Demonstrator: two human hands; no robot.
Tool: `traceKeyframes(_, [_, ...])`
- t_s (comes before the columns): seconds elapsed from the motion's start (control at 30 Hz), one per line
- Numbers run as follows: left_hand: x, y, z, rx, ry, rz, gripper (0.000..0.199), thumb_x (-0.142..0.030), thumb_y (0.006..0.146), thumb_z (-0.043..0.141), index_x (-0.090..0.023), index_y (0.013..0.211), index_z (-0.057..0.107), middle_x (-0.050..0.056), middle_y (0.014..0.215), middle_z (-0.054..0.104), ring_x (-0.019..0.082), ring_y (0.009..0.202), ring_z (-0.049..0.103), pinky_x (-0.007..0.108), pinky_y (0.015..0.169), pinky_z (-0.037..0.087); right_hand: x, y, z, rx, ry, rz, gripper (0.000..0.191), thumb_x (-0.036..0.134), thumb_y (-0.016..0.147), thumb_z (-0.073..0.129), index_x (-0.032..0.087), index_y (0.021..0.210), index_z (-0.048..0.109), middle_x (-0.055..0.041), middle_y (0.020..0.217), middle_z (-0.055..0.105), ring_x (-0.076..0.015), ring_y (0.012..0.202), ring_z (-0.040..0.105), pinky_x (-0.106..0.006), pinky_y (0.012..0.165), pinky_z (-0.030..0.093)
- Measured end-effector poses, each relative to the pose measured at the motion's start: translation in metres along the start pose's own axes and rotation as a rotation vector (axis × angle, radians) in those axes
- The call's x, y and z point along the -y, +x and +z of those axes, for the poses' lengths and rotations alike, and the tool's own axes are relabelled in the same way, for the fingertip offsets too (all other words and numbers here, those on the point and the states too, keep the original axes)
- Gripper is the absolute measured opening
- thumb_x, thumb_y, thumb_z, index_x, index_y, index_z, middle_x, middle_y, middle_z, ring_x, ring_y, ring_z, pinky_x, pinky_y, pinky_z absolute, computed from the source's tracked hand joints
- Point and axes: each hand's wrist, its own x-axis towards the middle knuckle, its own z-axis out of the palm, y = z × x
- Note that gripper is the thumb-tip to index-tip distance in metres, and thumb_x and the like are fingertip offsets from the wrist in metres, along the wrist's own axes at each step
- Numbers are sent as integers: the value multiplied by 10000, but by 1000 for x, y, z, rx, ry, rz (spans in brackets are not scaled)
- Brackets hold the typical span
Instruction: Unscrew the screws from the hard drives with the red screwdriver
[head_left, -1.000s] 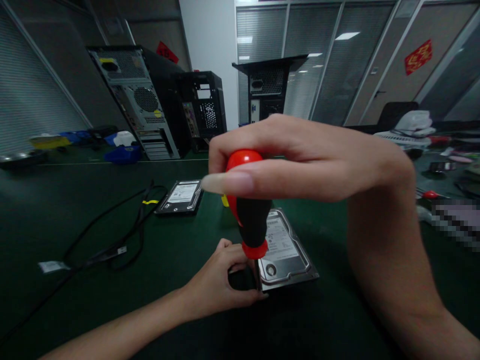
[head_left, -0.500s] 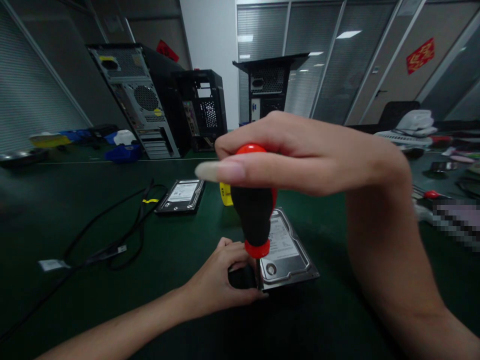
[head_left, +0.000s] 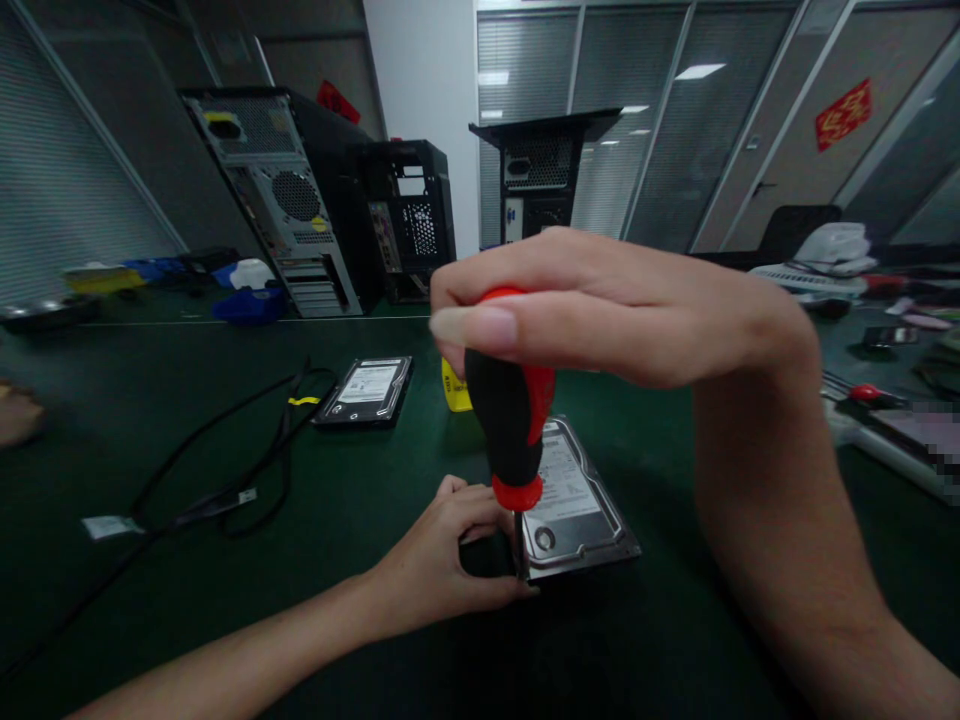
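Near hard drive lay label-up on the dark green table; it served as the clock's centre, twelve pointing away from the wearer.

Right hand: closed around the handle of a red-and-black screwdriver, thumb across its top part. Wrist was bent, forearm coming up from four o'clock. Tool stood nearly upright, shaft down beside the drive's left edge, close to the near corner. Tip hidden; contact with a screw could not be told.

Left hand: at half past eight, fingers and thumb curled, thumb tip against the drive's near left corner. Could not tell whether it pinched the drive's edge or steadied the shaft.

Second hard drive: ten o'clock, well apart, label up. Nearer on that same bearing, a yellow object, partly behind the screwdriver. Black cable lay looped towards half past nine, with a yellow tie and a white tag.

Further back, computer cases stood: a large tower at ten, an opened case at eleven, another case near twelve. Blue tray sat left of the large tower.
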Motion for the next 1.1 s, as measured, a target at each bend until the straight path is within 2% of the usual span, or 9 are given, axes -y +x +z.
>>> traceKeyframes(0.07, [0, 0, 0, 8, -2, 1, 208, -303, 689, 730, -161, 796, 621, 2, 838, 632, 185, 835, 559, 329, 827, 400, 0, -1, -1, 2, -28, 6, 382, 329, 956, 231, 161, 789, 531, 59, 750, 480, -31, 667, 466, -183, 585, 415])
traceKeyframes(0.17, [0, 0, 0, 10, -12, -6, 206, -291, 682, 736, -163, 799, 625, 1, 837, 635, 184, 833, 561, 330, 831, 402, 0, -2, -2, 14, -72, 11, 301, 316, 945, 302, 168, 859, 549, 63, 795, 521, -33, 688, 480, -182, 610, 424])
traceKeyframes(0.23, [0, 0, 0, 4, -18, -17, 203, -285, 678, 737, -163, 797, 626, 2, 836, 633, 184, 831, 561, 330, 831, 404, 0, -2, -2, 20, -83, -4, 238, 286, 932, 363, 167, 860, 557, 67, 794, 529, -26, 689, 483, -167, 617, 420])
traceKeyframes(0.37, [1, 0, 1, 0, -17, -13, 205, -293, 677, 734, -166, 794, 624, 3, 842, 626, 182, 830, 559, 328, 827, 411, -1, -3, -3, 25, -110, -21, 268, 325, 922, 389, 151, 841, 575, 67, 766, 537, -16, 669, 482, -149, 582, 407])
traceKeyframes(0.5, [1, 0, 0, 9, -25, -19, 213, -297, 669, 740, -167, 786, 619, 3, 843, 629, 179, 831, 555, 317, 821, 418, -4, -3, -4, -2, -162, -5, 348, 382, 913, 384, 137, 738, 558, 71, 646, 489, -7, 569, 415, -149, 491, 354])
traceKeyframes(0.63, [-1, 1, -1, 19, -36, -42, 220, -304, 668, 740, -169, 799, 627, 11, 875, 635, 176, 836, 552, 301, 809, 426, -5, -4, -2, -30, -221, 24, 461, 462, 889, 392, 129, 580, 471, 66, 548, 423, -7, 481, 319, -177, 425, 289])
traceKeyframes(0.87, [-2, 1, -1, 10, -37, -49, 201, -284, 662, 749, -178, 791, 637, 13, 884, 638, 190, 884, 533, 297, 815, 421, -8, -5, -3, -45, -174, 87, 508, 464, 892, 401, 140, 501, 414, 53, 469, 330, -19, 433, 281, -204, 390, 251])
traceKeyframes(0.97, [0, 1, 0, 17, -41, -49, 233, -295, 648, 759, -168, 798, 634, 24, 892, 633, 193, 870, 540, 307, 815, 426, -8, -4, -4, -26, -121, 59, 483, 377, 935, 313, 141, 557, 501, 50, 502, 381, -22, 458, 327, -200, 419, 293])
traceKeyframes(1.1, [3, 1, 1, 21, -71, -55, 255, -313, 652, 755, -159, 805, 621, 17, 847, 626, 183, 843, 546, 317, 828, 430, -4, -3, -4, 25, -80, -15, 420, 326, 937, 226, 161, 809, 591, 54, 774, 565, -41, 672, 499, -184, 591, 419])
